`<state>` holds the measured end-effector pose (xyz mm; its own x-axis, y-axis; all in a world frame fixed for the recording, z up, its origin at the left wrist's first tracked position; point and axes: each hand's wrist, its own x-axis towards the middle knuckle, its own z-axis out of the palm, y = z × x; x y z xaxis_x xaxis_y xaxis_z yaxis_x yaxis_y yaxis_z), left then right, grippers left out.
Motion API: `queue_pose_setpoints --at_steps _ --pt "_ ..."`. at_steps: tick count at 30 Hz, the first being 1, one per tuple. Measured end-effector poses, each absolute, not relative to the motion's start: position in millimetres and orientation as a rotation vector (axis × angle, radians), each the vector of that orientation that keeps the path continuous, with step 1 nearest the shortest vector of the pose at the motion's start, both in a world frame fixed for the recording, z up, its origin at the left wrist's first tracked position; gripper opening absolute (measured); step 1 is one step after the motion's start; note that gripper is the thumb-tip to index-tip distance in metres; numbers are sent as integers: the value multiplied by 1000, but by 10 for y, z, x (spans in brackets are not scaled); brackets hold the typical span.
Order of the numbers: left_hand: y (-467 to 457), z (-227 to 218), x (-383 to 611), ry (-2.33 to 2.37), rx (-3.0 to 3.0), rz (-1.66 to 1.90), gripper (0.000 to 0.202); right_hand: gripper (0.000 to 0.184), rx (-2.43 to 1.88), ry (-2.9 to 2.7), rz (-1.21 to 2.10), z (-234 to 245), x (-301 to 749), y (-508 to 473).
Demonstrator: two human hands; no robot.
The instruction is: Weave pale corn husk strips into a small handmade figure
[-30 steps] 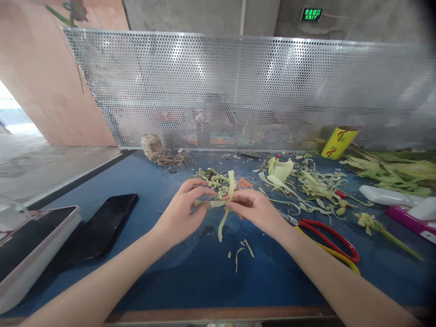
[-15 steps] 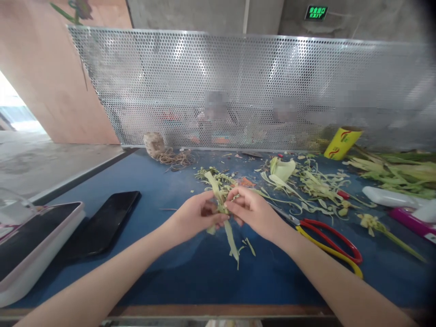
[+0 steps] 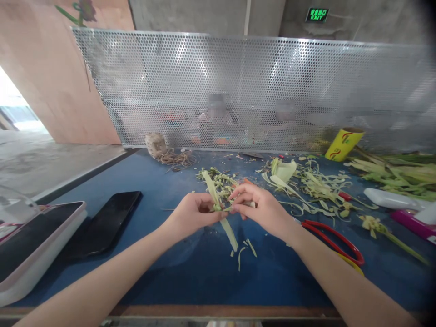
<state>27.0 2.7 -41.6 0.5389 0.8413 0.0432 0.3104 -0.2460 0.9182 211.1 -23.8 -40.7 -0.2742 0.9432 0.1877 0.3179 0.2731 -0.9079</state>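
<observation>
Above middle of tabletop (image 3: 184,272): pale green leaf strip (image 3: 229,235), my left hand (image 3: 190,211) with fingers clamped on its bunched middle. One end slants toward far edge, other toward near edge. My right hand (image 3: 265,211) just beside, fingertips pinched together on thin side piece of same strip. Beyond my fingers, small heap of green bits (image 3: 226,179). Scissors (image 3: 356,250) right of my right forearm, partly hidden by it. Black phone (image 3: 105,222) toward left edge; twine ball (image 3: 156,144) near far left corner; yellow roll (image 3: 344,145) by far edge, right side.
</observation>
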Motion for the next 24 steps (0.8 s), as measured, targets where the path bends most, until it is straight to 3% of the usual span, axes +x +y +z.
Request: queue_pose_setpoints --at_steps 4,9,16,24 --pt "27 -415 258 972 1865 655 25 15 -1173 -1865 1048 -367 2212 -216" --pt "-35 -394 296 892 1923 526 29 23 -1210 -1994 870 -371 2183 -201" --pt "-84 -418 349 908 1918 521 31 11 -1164 -1757 830 -417 2045 -156" --pt "-174 -379 405 894 1774 510 31 13 -1101 -1633 752 -370 2028 -150"
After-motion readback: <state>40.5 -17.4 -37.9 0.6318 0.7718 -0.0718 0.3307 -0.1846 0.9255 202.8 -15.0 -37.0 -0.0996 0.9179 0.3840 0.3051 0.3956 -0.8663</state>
